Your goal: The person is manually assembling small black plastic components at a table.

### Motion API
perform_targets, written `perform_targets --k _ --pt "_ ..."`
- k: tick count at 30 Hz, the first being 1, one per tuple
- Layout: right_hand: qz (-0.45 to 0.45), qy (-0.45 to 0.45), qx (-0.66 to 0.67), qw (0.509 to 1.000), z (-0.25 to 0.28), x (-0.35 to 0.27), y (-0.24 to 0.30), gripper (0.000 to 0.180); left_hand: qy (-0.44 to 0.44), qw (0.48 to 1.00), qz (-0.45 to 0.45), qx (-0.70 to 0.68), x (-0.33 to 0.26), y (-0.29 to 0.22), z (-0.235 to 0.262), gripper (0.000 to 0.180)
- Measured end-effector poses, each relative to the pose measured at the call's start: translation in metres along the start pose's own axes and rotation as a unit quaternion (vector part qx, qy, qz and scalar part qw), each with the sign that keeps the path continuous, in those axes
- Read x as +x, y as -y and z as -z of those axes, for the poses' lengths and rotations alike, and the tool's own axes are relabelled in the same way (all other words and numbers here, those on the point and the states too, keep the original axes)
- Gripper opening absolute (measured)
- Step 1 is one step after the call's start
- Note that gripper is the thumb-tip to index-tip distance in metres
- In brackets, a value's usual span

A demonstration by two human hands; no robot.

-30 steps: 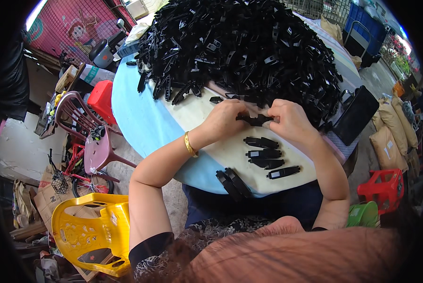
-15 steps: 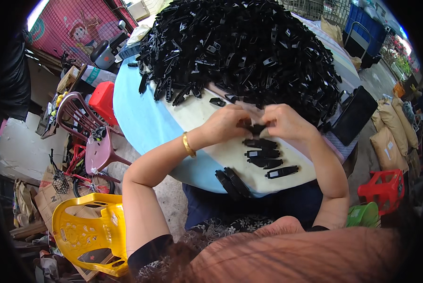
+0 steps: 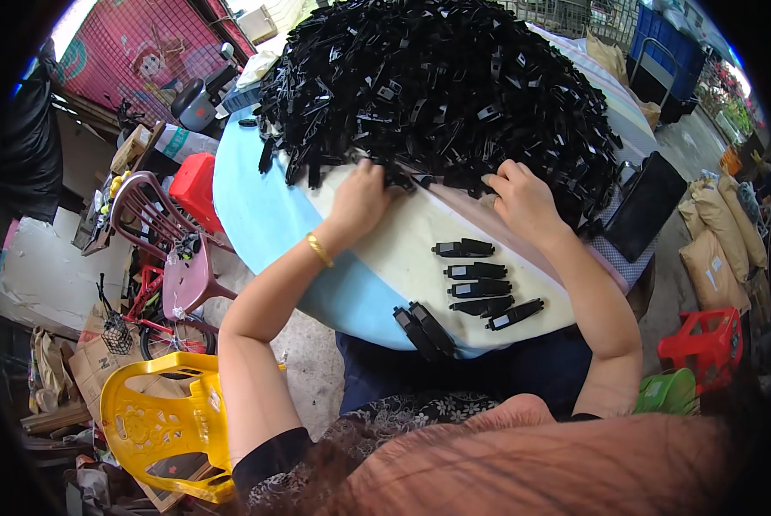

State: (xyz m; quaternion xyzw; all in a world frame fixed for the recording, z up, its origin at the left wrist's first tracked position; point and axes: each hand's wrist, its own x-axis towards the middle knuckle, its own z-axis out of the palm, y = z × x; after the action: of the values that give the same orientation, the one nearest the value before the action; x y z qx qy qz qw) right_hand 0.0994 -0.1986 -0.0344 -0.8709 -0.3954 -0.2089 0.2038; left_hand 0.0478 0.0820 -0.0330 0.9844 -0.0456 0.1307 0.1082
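A large heap of black plastic parts [image 3: 441,95] covers the far side of the round table. At its near edge my left hand [image 3: 361,199], wearing a gold bangle, curls its fingers onto a small black plastic part [image 3: 396,178]. My right hand [image 3: 523,199] is at the heap's edge farther right, thumb and fingers bent together; what lies between them is hidden. Nearer me, several black parts form a loose column, the topmost part [image 3: 463,248] lying apart from both hands. Two longer black pieces [image 3: 424,331] rest side by side at the table's front edge.
The table has a blue and cream cloth [image 3: 269,215]. A black case-like object [image 3: 646,206] sits at its right edge. Around it stand a yellow chair [image 3: 166,421], a pink chair [image 3: 186,279], red stools [image 3: 703,348] and brown sacks [image 3: 712,267].
My hands, together over the column half a second ago, have parted and moved to the heap's edge, left hand leftward. A black part now lies at the column's top.
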Motion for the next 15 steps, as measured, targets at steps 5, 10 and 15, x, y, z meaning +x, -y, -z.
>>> perform_targets --k 5,10,15 --pt "-0.002 -0.001 -0.006 1.0 0.005 0.0 0.002 0.016 0.017 0.995 -0.063 -0.078 0.012 -0.06 -0.019 0.03" --pt "-0.009 -0.063 0.061 0.996 0.016 0.007 0.003 0.016 -0.035 0.982 -0.125 -0.138 0.021 -0.071 -0.018 0.036" --pt "-0.151 -0.025 0.403 0.902 0.022 0.006 0.02 0.036 0.071 0.97 -0.044 -0.23 0.018 -0.049 0.005 0.044"
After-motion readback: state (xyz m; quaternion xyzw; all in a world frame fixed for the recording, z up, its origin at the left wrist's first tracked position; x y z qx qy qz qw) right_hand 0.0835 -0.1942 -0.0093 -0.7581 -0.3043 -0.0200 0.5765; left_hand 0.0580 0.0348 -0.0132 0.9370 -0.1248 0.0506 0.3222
